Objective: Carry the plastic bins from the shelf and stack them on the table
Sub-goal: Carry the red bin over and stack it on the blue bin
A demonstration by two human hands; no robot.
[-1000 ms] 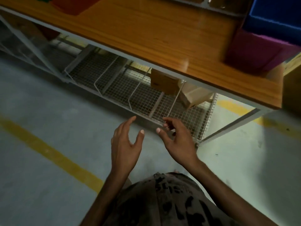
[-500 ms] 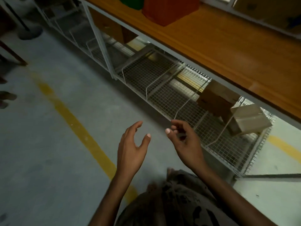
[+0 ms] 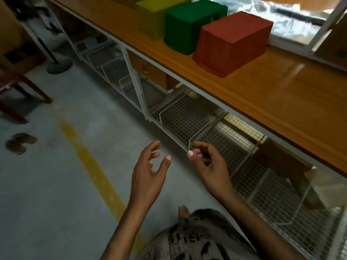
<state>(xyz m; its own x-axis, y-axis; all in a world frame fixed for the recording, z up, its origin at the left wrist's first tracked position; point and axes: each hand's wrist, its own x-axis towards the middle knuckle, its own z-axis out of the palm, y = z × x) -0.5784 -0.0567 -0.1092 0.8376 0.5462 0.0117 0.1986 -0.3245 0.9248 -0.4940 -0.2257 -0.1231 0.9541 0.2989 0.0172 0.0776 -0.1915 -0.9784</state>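
Three upturned bins — yellow [image 3: 148,15], green [image 3: 189,25], red [image 3: 231,42] — far on the table [image 3: 272,94]; left hand [image 3: 148,177] and right hand [image 3: 210,166] near, open, empty.

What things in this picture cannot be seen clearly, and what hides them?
- Yellow bin, head view: its top is cut off by the upper edge.
- Cardboard boxes on the wire shelf: partly hidden by the wooden top.
- Bins' open sides: red bin and green bin stand upside down.
- Both hands, left hand and right hand, are empty.
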